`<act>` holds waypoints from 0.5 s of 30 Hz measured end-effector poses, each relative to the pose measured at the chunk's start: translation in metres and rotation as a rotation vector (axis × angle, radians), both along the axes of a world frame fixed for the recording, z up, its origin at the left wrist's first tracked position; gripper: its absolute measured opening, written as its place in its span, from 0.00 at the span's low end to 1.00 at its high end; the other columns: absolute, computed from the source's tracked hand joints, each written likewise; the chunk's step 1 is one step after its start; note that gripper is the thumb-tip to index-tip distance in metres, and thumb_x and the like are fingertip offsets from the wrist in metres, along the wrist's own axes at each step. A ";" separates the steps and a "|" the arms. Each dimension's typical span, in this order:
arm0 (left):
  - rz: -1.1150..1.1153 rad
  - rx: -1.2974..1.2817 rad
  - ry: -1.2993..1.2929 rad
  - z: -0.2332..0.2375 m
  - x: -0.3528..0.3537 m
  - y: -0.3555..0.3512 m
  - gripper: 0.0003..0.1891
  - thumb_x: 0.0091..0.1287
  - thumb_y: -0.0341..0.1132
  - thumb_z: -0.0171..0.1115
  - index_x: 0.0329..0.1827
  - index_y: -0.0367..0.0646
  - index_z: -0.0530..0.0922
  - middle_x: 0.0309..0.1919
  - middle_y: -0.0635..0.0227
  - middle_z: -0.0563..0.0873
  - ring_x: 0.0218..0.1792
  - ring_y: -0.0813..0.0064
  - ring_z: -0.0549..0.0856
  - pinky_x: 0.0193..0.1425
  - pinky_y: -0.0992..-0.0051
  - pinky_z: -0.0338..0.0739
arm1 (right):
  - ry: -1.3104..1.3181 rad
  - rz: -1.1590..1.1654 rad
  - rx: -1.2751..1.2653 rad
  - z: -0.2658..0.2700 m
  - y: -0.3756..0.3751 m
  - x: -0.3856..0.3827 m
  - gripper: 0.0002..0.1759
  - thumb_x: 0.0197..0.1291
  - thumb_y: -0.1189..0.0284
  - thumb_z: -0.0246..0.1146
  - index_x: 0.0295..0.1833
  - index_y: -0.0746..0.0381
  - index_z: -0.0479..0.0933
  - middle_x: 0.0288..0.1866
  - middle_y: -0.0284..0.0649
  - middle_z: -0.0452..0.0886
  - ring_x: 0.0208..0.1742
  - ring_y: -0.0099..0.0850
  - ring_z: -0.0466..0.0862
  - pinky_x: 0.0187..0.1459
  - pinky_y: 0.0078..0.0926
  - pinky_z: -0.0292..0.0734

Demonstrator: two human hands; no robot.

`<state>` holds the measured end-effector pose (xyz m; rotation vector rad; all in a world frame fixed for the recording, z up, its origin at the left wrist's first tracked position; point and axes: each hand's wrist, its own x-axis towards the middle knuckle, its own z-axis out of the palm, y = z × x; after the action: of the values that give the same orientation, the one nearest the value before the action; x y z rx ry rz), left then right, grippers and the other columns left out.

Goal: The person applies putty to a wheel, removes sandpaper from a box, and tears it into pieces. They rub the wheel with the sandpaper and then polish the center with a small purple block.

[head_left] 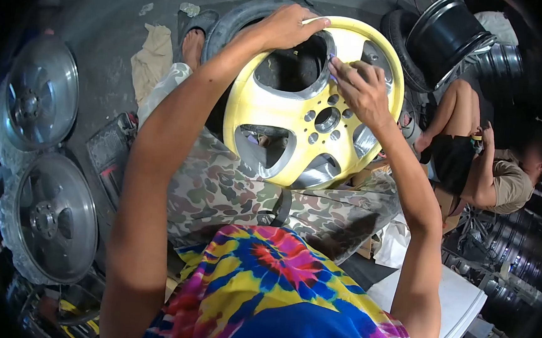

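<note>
A yellow wheel rim [281,110] leans tilted over my lap, against a black tire [220,37]. Bare grey metal shows along the edges of its window openings. My left hand [291,27] grips the outer lip at the top, thumb along the yellow edge. Pinched in the fingers of my right hand [366,91] is a small purple piece [333,58], probably sandpaper, mostly hidden by the fingers. It presses against the bare edge of the upper opening, above the hub hole [327,119].
Two clear-wrapped wheels [60,217] stand at the left. A beige cloth [151,60] lies on the floor. Black rims [447,34] are at the upper right. Another person [497,172] sits at the right, near a white board [456,307].
</note>
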<state>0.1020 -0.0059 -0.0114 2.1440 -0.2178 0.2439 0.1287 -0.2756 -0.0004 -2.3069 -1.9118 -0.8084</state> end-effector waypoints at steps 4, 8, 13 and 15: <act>0.002 -0.019 -0.052 -0.011 0.007 -0.003 0.31 0.78 0.60 0.57 0.55 0.36 0.87 0.35 0.54 0.90 0.37 0.66 0.86 0.47 0.65 0.79 | -0.049 -0.051 0.079 0.013 0.019 0.017 0.24 0.56 0.70 0.73 0.61 0.55 0.86 0.66 0.27 0.83 0.56 0.34 0.79 0.56 0.35 0.73; 0.018 0.005 -0.020 -0.007 0.005 0.004 0.31 0.78 0.61 0.57 0.56 0.37 0.88 0.35 0.54 0.90 0.37 0.68 0.86 0.47 0.66 0.79 | 0.046 -0.028 0.007 0.005 0.009 0.004 0.23 0.58 0.71 0.73 0.61 0.56 0.86 0.66 0.27 0.83 0.54 0.33 0.80 0.51 0.33 0.75; -0.005 -0.008 0.033 -0.008 0.006 0.001 0.30 0.76 0.60 0.58 0.58 0.40 0.88 0.42 0.47 0.92 0.42 0.50 0.90 0.54 0.59 0.82 | 0.377 -0.179 0.143 -0.030 -0.003 -0.075 0.19 0.58 0.74 0.71 0.56 0.61 0.88 0.59 0.35 0.87 0.44 0.37 0.78 0.48 0.32 0.75; 0.010 -0.045 0.006 -0.009 0.007 -0.001 0.30 0.77 0.59 0.58 0.57 0.39 0.89 0.42 0.47 0.92 0.42 0.52 0.90 0.53 0.59 0.82 | 0.623 -0.314 0.416 -0.041 0.026 -0.108 0.14 0.61 0.77 0.68 0.53 0.64 0.88 0.54 0.41 0.89 0.42 0.40 0.80 0.47 0.34 0.77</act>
<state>0.1086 -0.0069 -0.0203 2.1016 -0.1964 0.2453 0.0202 -0.2498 -0.0416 -2.2444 -1.0379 -0.3739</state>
